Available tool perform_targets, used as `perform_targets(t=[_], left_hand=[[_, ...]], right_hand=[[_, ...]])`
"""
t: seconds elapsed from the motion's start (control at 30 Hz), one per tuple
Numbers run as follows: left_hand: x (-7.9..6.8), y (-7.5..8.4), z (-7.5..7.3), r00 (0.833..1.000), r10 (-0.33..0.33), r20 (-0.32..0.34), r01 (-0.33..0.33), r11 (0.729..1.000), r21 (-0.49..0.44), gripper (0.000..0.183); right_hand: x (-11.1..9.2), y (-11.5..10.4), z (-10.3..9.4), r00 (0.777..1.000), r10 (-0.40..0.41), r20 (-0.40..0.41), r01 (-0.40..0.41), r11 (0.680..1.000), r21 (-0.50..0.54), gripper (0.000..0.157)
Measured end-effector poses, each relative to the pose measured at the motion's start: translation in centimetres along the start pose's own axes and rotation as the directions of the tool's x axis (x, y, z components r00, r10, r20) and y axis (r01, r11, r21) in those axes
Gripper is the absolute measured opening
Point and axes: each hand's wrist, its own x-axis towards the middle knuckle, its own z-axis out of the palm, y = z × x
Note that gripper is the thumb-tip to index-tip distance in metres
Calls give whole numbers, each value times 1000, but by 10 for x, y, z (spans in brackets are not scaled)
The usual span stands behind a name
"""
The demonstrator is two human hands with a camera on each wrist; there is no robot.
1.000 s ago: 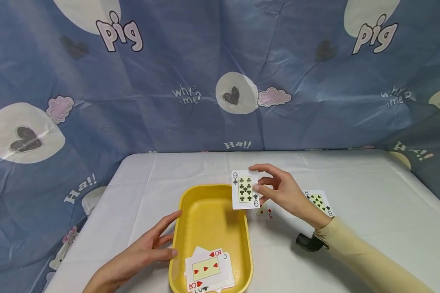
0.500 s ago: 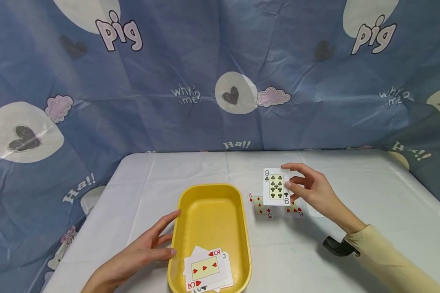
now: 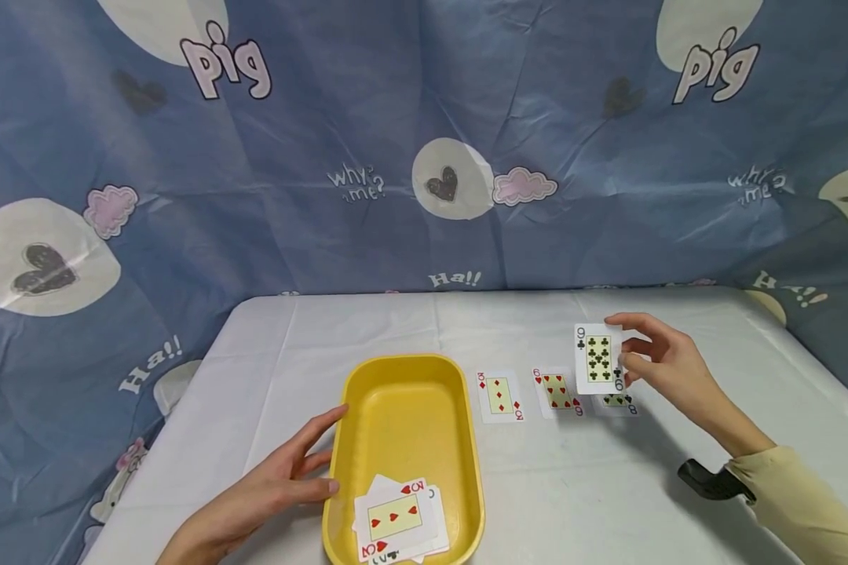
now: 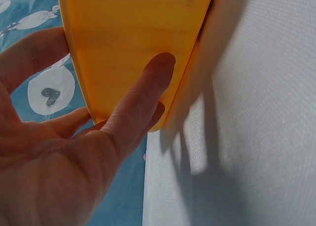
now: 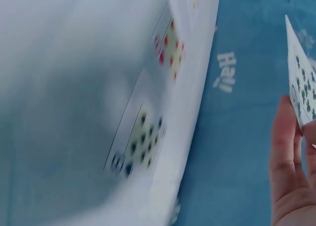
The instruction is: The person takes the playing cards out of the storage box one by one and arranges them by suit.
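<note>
My right hand [image 3: 674, 373] pinches a nine of clubs playing card [image 3: 597, 359] by its right edge, held face toward me above the table. In the head view this card overlaps the eight of spades [image 3: 615, 406] lying below it. To its left lie a six of hearts [image 3: 559, 391] and a three of diamonds [image 3: 499, 397], all face up in a row. My left hand [image 3: 272, 490] rests its extended fingers and thumb against the left side of a yellow tray [image 3: 403, 416]. A three of hearts [image 3: 396, 522] tops a small pile of cards in the tray's near end.
A white cloth [image 3: 565, 502] covers the table [image 3: 346, 322]. Behind it hangs a blue printed curtain [image 3: 367, 243]. A black strap-like item [image 3: 710, 479] shows at my right wrist, by the beige sleeve [image 3: 798, 494].
My right hand has carried the nine of clubs rightward from over the tray's edge, past the three of diamonds and six of hearts, to the eight of spades. The left hand stays put.
</note>
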Motion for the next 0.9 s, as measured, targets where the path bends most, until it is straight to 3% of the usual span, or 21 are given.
perform_targets(t=[0.3, 0.57, 0.9], left_hand=[[0, 0, -1, 1000, 5, 4, -5, 1000, -4, 81], [-1, 0, -1, 1000, 22, 18, -22, 1000, -4, 82], [1, 0, -1, 1000, 6, -4, -6, 1000, 4, 81]], right_hand=[[-12, 17, -40, 997, 70, -38, -74, 992, -105, 44], [-22, 38, -67, 992, 127, -1, -124, 962, -244, 46], [-30, 71, -87, 987, 126, 103, -93, 957, -275, 48]])
